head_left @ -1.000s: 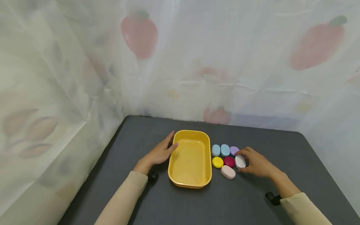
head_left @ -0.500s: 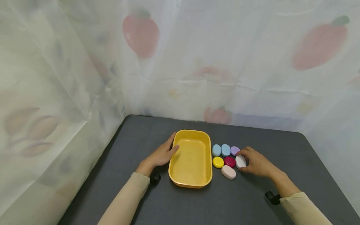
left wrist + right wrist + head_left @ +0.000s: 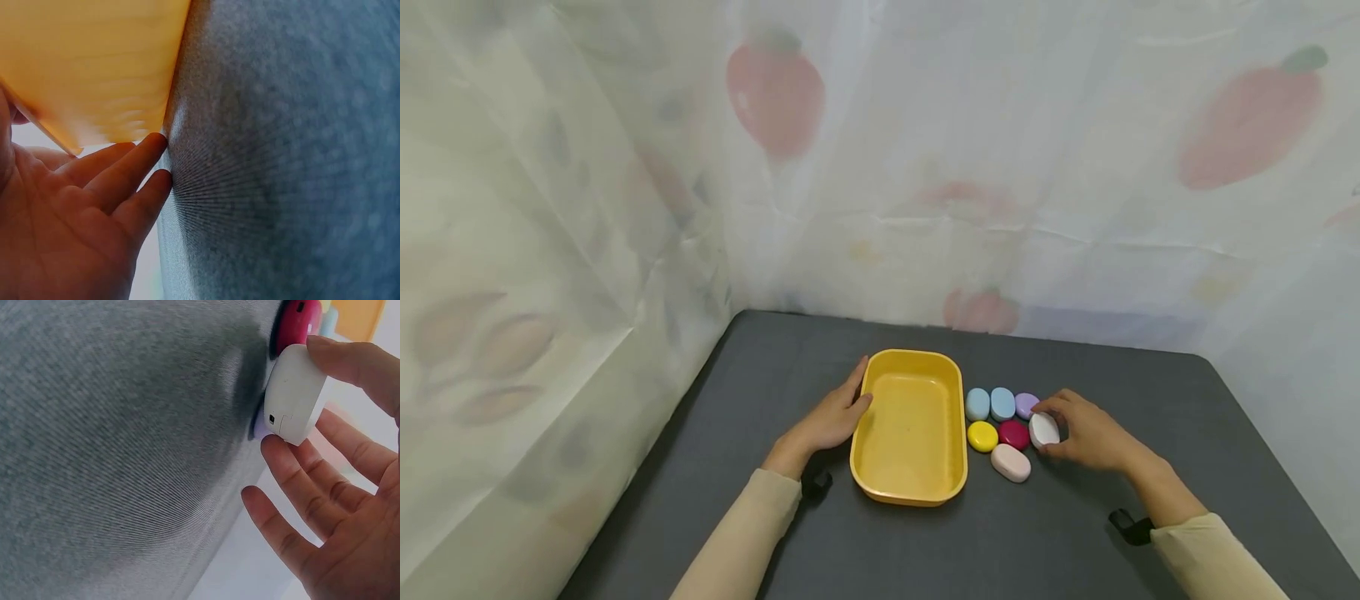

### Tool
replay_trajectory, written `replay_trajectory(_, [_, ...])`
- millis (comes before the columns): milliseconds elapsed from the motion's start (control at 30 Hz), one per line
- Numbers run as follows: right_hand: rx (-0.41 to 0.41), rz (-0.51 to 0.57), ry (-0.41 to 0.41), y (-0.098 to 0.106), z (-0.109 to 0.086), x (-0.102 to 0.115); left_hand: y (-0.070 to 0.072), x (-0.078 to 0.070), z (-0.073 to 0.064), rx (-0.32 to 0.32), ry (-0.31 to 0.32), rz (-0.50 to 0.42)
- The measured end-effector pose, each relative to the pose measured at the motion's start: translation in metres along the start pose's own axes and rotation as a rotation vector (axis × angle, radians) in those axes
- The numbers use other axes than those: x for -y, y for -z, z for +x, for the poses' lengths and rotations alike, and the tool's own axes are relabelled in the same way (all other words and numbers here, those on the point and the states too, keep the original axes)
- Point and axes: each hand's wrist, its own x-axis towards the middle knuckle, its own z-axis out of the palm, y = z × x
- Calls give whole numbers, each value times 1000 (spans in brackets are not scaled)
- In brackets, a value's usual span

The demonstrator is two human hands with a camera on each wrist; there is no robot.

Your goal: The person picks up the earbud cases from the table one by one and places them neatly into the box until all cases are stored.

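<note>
In the head view my left hand (image 3: 833,421) holds the left side of a yellow rectangular tub (image 3: 910,437), thumb at the rim and fingers along the outer wall. The left wrist view shows that wall (image 3: 106,69) close up, the fingers (image 3: 128,172) reaching under its lower edge. My right hand (image 3: 1086,433) pinches a white rounded earbud case (image 3: 1043,430) at the right end of a cluster of cases. In the right wrist view the white case (image 3: 292,394), with a small port and lid seam, has the thumb on top and fingertips below; the little finger stands apart.
Beside the tub lie two light blue cases (image 3: 989,404), a purple one (image 3: 1026,405), a yellow one (image 3: 982,437), a crimson one (image 3: 1014,435) and a pale pink one (image 3: 1011,463). All sit on a dark grey table (image 3: 1037,542) backed by fruit-printed curtains (image 3: 880,167).
My left thumb has slipped slightly back along the tub's rim. The right hand keeps its pinch on the white earbud case, and the other cases have not moved.
</note>
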Motion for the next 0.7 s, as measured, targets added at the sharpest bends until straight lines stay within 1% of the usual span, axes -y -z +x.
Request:
replay_trajectory(133, [-8,16,-13,4,0,2,-1,0,-1,-3,10,-7])
replay_trajectory(267, [-20,24,-8,7,0,4,-1,-1,-1,-9,23,-20])
replay_trajectory(533, [-34,28,9,11,2,6,-3,0,-1,-16,20,-44])
replay_trajectory(700, [-34,16,13,13,3,9,-4,2,-1,-18,19,-38])
